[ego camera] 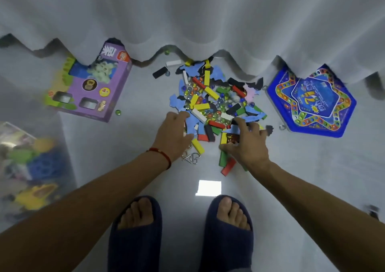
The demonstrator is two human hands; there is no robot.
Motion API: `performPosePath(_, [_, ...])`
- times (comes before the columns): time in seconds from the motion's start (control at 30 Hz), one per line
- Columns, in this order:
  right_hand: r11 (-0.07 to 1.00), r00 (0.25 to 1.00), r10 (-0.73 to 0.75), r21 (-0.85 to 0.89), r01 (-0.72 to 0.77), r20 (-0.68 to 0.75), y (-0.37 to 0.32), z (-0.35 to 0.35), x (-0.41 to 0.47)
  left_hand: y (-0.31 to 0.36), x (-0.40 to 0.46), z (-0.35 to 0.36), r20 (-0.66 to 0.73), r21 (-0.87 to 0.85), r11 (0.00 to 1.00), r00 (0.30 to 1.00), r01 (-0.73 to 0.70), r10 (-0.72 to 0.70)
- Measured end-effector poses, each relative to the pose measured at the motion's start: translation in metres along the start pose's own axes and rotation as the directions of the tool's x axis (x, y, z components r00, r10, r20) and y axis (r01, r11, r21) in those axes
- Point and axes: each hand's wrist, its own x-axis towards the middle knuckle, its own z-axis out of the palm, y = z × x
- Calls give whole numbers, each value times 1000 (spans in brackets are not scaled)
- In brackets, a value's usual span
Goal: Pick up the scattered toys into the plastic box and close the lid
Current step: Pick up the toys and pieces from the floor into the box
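A heap of scattered toys (pixel 214 102) lies on the pale floor: coloured wooden blocks, blue and black foam pieces and several glass marbles. My left hand (pixel 173 134) rests with spread fingers on the heap's near left edge. My right hand (pixel 248 144) lies on the near right side, fingers spread over blocks and a blue foam piece. Neither hand plainly grips anything. The clear plastic box (pixel 31 167), with toys inside, stands at the left edge and looks blurred.
A purple toy carton (pixel 89 88) lies at the left, a blue star-shaped game board (pixel 312 102) at the right. A white curtain (pixel 208 21) hangs along the far side. Metal wire puzzles (pixel 191 157) lie by my left wrist. My slippered feet (pixel 181 230) stand close below.
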Motion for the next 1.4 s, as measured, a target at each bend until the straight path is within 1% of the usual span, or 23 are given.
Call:
performPosePath(0.07, [999, 998, -37, 6, 38, -60, -3, 3, 3, 2, 15, 9, -7, 13, 1000, 1000, -28, 28])
performPosePath(0.17, [995, 994, -73, 68, 79, -87, -1, 2, 7, 2, 29, 20, -5, 80, 995, 998, -64, 64])
performPosePath(0.27, [988, 984, -126, 69, 135, -128, 4, 0, 8, 0, 36, 26, -17, 130, 986, 994, -108, 112])
performPosePath(0.43, [981, 980, -158, 90, 169, -122, 6, -6, 7, -2, 42, 24, -32, 150, 980, 991, -127, 134])
performPosePath(0.53, [977, 983, -136, 146, 154, -126, 7, -9, 10, -1, 44, 23, -13, 201, 972, 991, -125, 130])
performPosePath(0.63, [946, 979, -87, 293, 139, -184, 6, -15, 8, 3, 45, 24, -5, 212, 971, 994, -107, 110])
performPosePath(0.73, [881, 979, 38, 470, 62, -200, 7, -23, 0, 7, 46, 23, -6, 242, 968, 998, -64, 68])
performPosePath(0.8, [801, 980, 118, 598, 2, -160, 10, -30, -7, 9, 47, 21, -15, 230, 973, 999, -34, 38])
performPosePath(0.83, [733, 981, 152, 680, -32, -117, 13, -33, -10, 10, 46, 19, -27, 212, 977, 999, -17, 23])
performPosePath(0.87, [634, 982, 183, 770, -77, -53, 16, -38, -13, 9, 45, 16, -43, 186, 983, 999, 0, 8])
performPosePath(0.93, [357, 969, 213, 913, -196, 125, 22, -50, -20, 6, 41, 11, -76, 115, 993, 997, 33, -25])
performPosePath(0.97, [205, 955, 199, 944, -261, 220, 24, -56, -23, 4, 37, 7, -87, 76, 996, 995, 44, -37])
performPosePath(1.0, [82, 939, 173, 946, -313, 296, 24, -61, -26, 2, 33, 3, -96, 34, 998, 994, 54, -51])
performPosePath(1.03, [8, 927, 144, 936, -352, 347, 23, -67, -30, 0, 28, -1, -103, -15, 997, 992, 70, -72])
performPosePath(1.07, [-24, 918, 116, 925, -379, 379, 21, -71, -35, -2, 21, -5, -112, -81, 992, 988, 95, -104])
performPosePath(1.13, [-10, 908, 62, 910, -415, 415, 11, -80, -43, -1, 5, -15, -98, -269, 944, 970, 190, -223])
performPosePath(1.2, [63, 899, 8, 897, -438, 438, -6, -95, -53, 4, -13, -30, -29, -502, 818, 940, 279, -339])
performPosePath(1.23, [131, 896, -28, 890, -437, 444, -19, -104, -58, 8, -22, -40, 6, -601, 739, 927, 303, -374])
performPosePath(1.3, [313, 884, -132, 865, -393, 449, -50, -127, -74, 19, -44, -64, 54, -759, 566, 898, 321, -436])
performPosePath(1.37, [495, 854, -246, 817, -296, 458, -91, -150, -94, 28, -71, -93, 46, -864, 421, 876, 275, -479])
performPosePath(1.4, [563, 833, -296, 790, -243, 467, -113, -160, -107, 31, -87, -107, 20, -900, 371, 872, 228, -488])
